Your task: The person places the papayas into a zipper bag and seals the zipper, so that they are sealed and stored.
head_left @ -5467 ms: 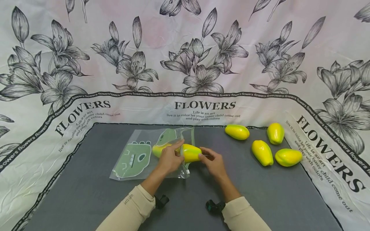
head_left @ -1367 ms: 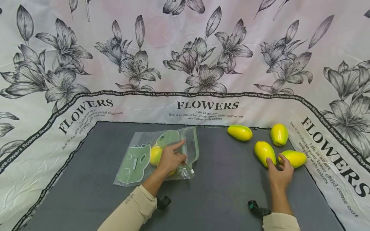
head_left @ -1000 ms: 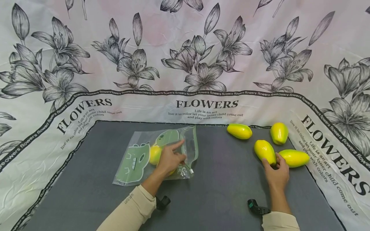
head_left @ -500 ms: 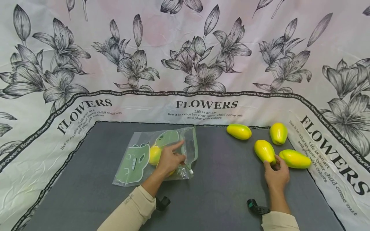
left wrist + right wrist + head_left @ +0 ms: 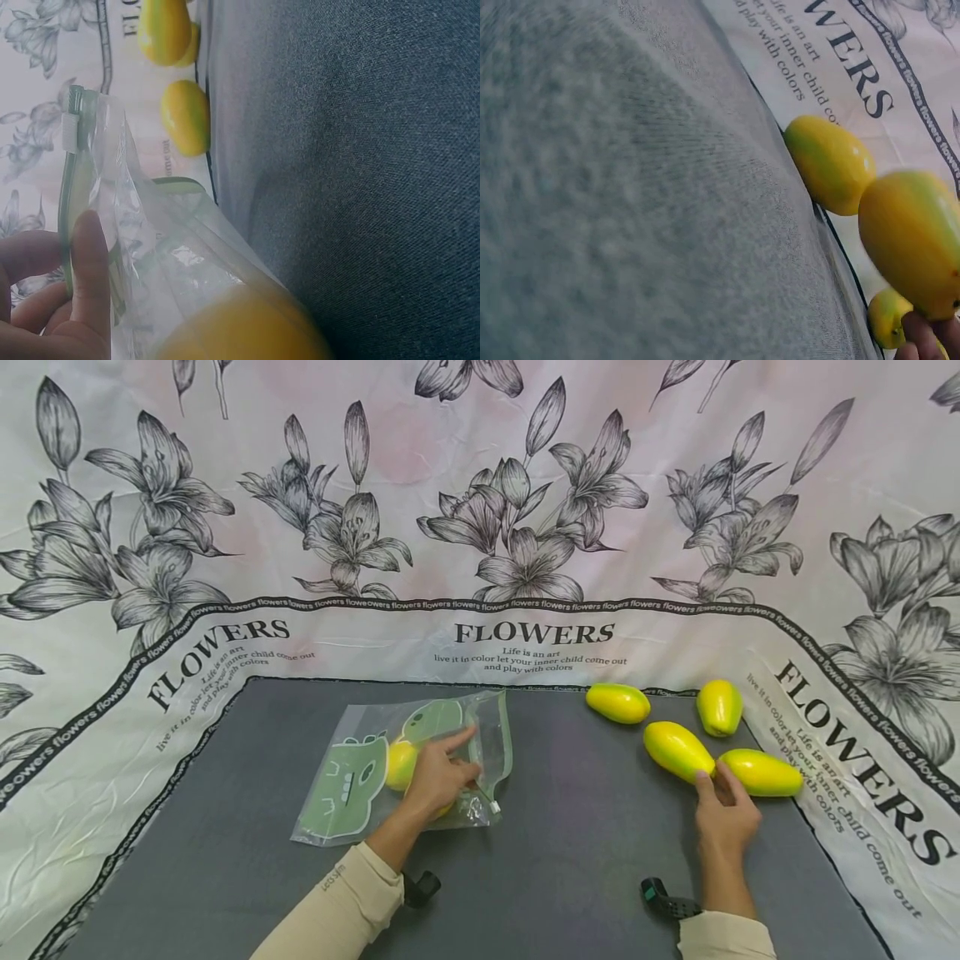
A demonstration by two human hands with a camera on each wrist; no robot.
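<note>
In the left wrist view my left hand (image 5: 56, 300) pinches the green edge of a clear zip bag (image 5: 180, 247) between thumb and fingers. Printed with green cartoon shapes, the bag (image 5: 337, 797) lies on the left of the table with yellow fruit inside, partly hidden by the hand (image 5: 438, 777). My right hand (image 5: 726, 818) has its thumb and fingertips at the narrow end of a yellow-green papaya (image 5: 675, 750). That papaya (image 5: 911, 240) looms large above the fingertips in the right wrist view. Another papaya (image 5: 761, 772) lies right beside these fingers.
Behind the right hand are two more papayas, one at the back edge (image 5: 617, 703) and one near the right corner (image 5: 720, 708). A grey cloth (image 5: 555, 860) covers the table. Flower-printed fabric (image 5: 532, 652) borders it at the back and sides.
One papaya has gone into the bag, and my right hand has moved from there to the papayas on the right. The papaya at its fingertips has just swung leftward. My left hand stays at the bag.
</note>
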